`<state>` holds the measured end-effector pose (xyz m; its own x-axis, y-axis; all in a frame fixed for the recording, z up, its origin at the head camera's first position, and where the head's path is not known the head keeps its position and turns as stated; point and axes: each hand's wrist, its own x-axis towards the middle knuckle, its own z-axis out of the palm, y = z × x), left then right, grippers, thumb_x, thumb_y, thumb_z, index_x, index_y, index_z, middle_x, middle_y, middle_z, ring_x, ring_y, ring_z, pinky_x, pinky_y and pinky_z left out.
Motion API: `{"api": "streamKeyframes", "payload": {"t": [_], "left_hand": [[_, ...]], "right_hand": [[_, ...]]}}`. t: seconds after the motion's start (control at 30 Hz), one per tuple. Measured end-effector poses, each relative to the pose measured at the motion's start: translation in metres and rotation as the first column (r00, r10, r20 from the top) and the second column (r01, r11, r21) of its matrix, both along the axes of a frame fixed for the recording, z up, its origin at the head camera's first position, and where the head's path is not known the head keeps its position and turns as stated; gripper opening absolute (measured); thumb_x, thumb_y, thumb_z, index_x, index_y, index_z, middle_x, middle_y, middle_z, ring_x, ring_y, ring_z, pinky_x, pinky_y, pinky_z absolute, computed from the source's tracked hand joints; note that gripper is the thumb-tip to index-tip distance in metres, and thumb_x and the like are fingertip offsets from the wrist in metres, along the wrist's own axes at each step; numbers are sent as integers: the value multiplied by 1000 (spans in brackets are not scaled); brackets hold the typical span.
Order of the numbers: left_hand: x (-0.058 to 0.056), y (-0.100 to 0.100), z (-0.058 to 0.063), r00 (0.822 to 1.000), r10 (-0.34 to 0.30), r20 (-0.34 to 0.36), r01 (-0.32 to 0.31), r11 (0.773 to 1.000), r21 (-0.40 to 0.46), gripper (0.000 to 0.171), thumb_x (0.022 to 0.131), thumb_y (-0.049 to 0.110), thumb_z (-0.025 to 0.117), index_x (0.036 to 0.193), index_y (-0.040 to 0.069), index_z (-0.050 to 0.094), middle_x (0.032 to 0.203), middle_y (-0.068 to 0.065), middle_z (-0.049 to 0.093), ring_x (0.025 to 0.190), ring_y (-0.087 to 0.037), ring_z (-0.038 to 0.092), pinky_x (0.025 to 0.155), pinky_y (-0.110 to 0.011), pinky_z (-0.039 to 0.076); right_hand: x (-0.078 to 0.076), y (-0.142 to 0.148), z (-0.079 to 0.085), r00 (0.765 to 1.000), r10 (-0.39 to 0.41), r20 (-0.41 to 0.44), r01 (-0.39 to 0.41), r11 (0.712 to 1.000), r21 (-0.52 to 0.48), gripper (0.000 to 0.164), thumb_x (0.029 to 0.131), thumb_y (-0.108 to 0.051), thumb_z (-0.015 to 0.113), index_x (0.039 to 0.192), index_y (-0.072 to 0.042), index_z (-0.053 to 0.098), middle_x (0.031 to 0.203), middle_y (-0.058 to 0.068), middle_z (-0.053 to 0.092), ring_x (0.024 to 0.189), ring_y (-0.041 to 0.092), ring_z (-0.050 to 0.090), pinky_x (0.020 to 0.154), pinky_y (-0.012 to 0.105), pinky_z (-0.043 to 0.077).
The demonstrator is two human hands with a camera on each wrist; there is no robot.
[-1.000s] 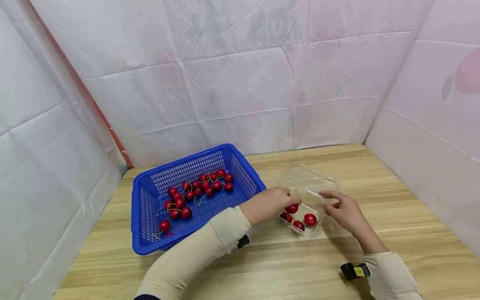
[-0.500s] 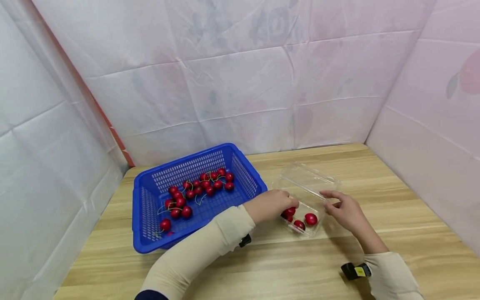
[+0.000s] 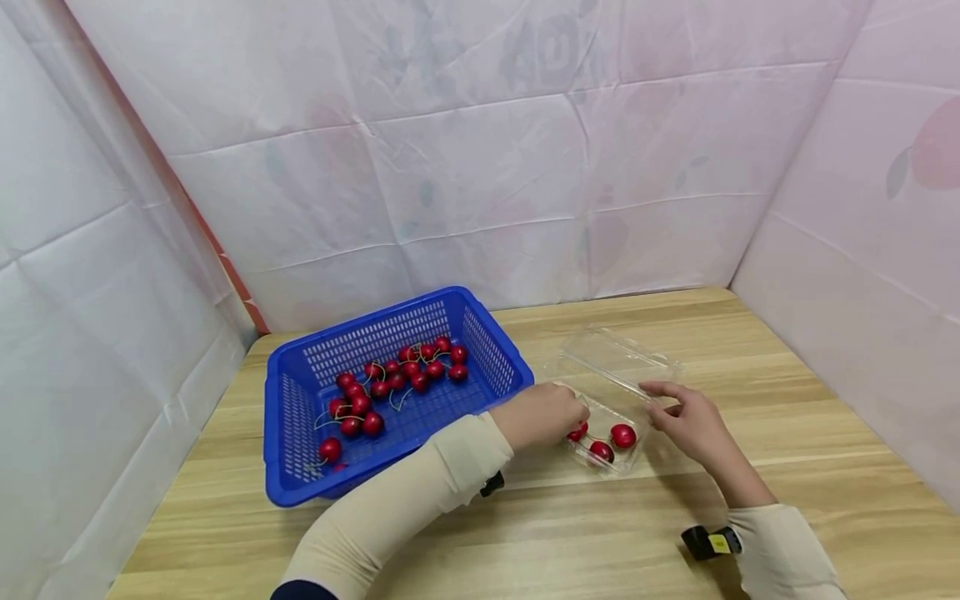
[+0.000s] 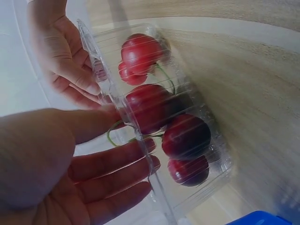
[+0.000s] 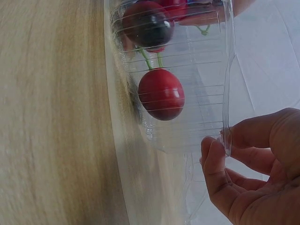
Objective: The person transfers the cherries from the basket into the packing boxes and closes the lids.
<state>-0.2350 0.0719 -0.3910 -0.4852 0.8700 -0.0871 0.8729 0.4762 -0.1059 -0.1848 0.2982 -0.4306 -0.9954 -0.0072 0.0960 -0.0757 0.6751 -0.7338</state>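
A clear plastic clamshell box (image 3: 611, 462) stands on the table with its lid (image 3: 618, 354) folded back. Inside are several red cherries; one lies at its right end (image 3: 623, 436), and a darker one (image 4: 186, 137) shows through the wall. My left hand (image 3: 542, 414) reaches over the box's left side, its fingers inside the rim. In the left wrist view, thumb and index finger lie around a cherry (image 4: 146, 105); the thumb tip is hidden. A green stem loops between them. My right hand (image 3: 686, 421) pinches the box's rim at the right, near the hinge.
Left of the box stands a blue plastic basket (image 3: 281, 433), holding several stemmed cherries (image 3: 372, 423). Its right edge is close to my left hand. Pale printed sheets (image 3: 480, 167) hang behind and beside the wooden table (image 3: 525, 542).
My left hand has lowered the cherry into the box and shifted slightly left and down, hiding part of the cherries there. My right hand has kept its place on the rim.
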Motion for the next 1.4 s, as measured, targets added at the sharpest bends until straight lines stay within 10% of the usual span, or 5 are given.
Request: {"api": "streamKeyframes", "payload": {"t": [0.37, 0.87, 1.13, 1.4], "left_hand": [[1, 0, -2, 1000, -11, 26, 10, 999, 31, 19, 86, 6, 66, 76, 22, 70, 69, 11, 57, 64, -7, 45, 57, -19, 36], [-2, 4, -2, 994, -21, 111, 14, 998, 64, 18, 88, 9, 66, 94, 22, 77, 87, 5, 63, 69, -5, 52, 60, -15, 41], [1, 3, -4, 998, -59, 16, 58, 995, 76, 31, 93, 10, 62, 118, 25, 69, 118, -2, 60, 93, -10, 63, 76, -16, 50], [6, 3, -2, 994, -81, -77, 86, 994, 72, 24, 94, 10, 60, 110, 22, 71, 98, 4, 63, 77, -6, 59, 64, -15, 47]], "right_hand": [[0, -1, 0, 1000, -5, 13, 5, 1000, 7, 35, 95, -8, 57, 127, 3, 56, 101, 26, 66, 78, 21, 67, 58, 29, 47], [0, -2, 1, 1000, -5, 6, 5, 1000, 2, 35, 95, -9, 56, 127, 4, 56, 101, 26, 66, 77, 20, 66, 57, 28, 47], [-1, -1, 0, 1000, -10, 16, 10, 1000, -9, 35, 95, -10, 57, 127, 4, 55, 102, 26, 65, 77, 20, 66, 58, 28, 47], [-1, -1, -1, 1000, -16, 16, 16, 1000, -11, 35, 95, -10, 57, 127, 4, 55, 107, 27, 63, 76, 19, 65, 57, 28, 46]]}}
